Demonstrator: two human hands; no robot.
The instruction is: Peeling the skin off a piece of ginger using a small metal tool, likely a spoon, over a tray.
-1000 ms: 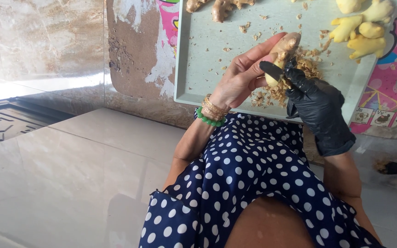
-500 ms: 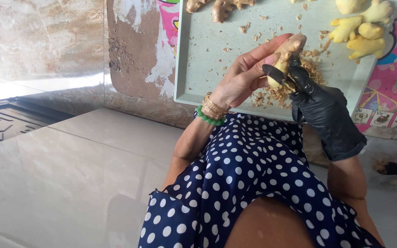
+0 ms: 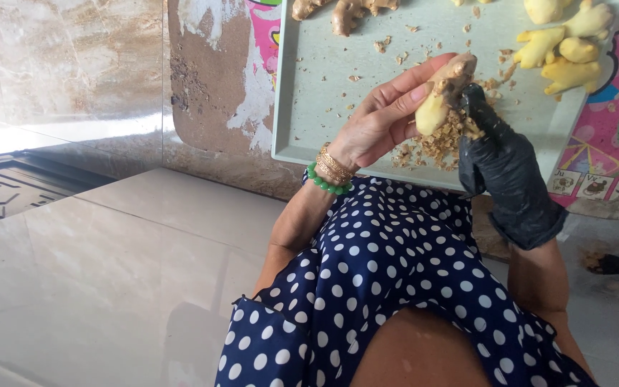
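Note:
My left hand (image 3: 385,118), bare with gold and green bracelets at the wrist, grips a partly peeled ginger root (image 3: 444,94) over a pale green tray (image 3: 324,93). My right hand (image 3: 499,165), in a black glove, presses against the root's lower side; whatever tool it holds is hidden by the fingers. A heap of brown peelings (image 3: 435,147) lies on the tray just under the root. Peeled yellow ginger pieces (image 3: 564,46) sit at the tray's far right, unpeeled brown pieces (image 3: 342,11) at its top edge.
The tray rests over my lap, which is covered by a navy dress with white dots (image 3: 388,287). A colourful picture mat (image 3: 610,136) lies under the tray. Pale glossy floor tiles (image 3: 94,272) stretch to the left, with a worn plaster wall (image 3: 209,86) behind.
The gloved right hand has slid down along the root, and the heap of peelings under it looks slightly larger. My left hand keeps its grip.

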